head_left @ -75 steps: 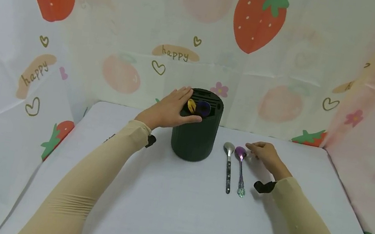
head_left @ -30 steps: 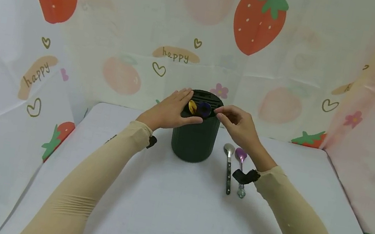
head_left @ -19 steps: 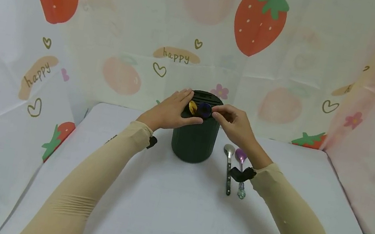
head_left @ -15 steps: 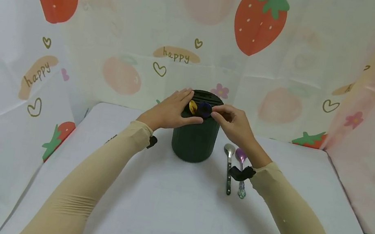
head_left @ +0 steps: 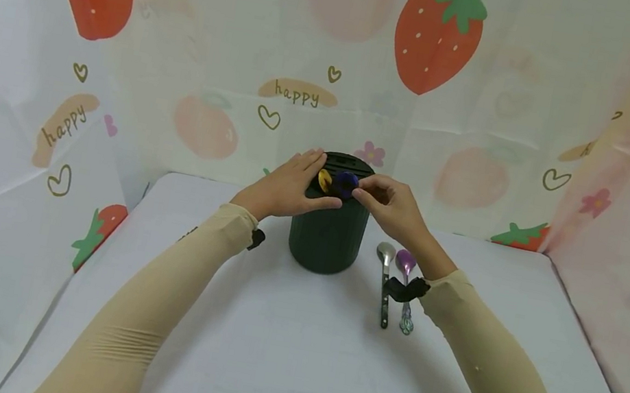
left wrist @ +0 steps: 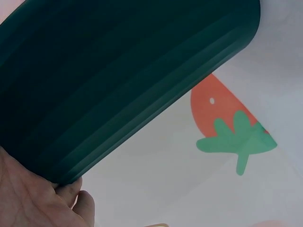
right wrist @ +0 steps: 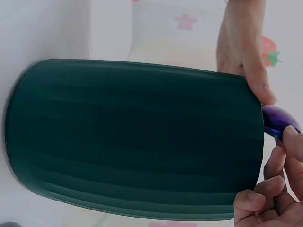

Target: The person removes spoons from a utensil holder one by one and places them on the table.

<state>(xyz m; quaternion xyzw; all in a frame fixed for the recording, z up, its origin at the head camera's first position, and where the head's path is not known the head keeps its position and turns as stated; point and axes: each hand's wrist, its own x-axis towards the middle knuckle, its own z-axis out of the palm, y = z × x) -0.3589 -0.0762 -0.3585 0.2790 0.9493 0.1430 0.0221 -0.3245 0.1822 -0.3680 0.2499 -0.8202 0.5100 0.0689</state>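
A dark green ribbed utensil holder stands upright on the white table. My left hand grips its upper rim from the left, thumb across the front and fingers along the side. A gold spoon and a blue-purple spoon poke up out of its opening, with their handles hidden inside. With thumb and index finger, my right hand pinches the edge of the blue-purple spoon. In the right wrist view that spoon's shiny bowl sits just past the rim, the right thumb on it.
Right of the holder, a silver spoon with a black handle and a purple spoon lie side by side, partly under the right wrist's black strap. Strawberry-print cloth hangs behind the table and on both sides.
My right hand has gone from beside the purple spoon on the table up to the holder and taken hold of the blue-purple spoon. My left hand has stayed on the rim.
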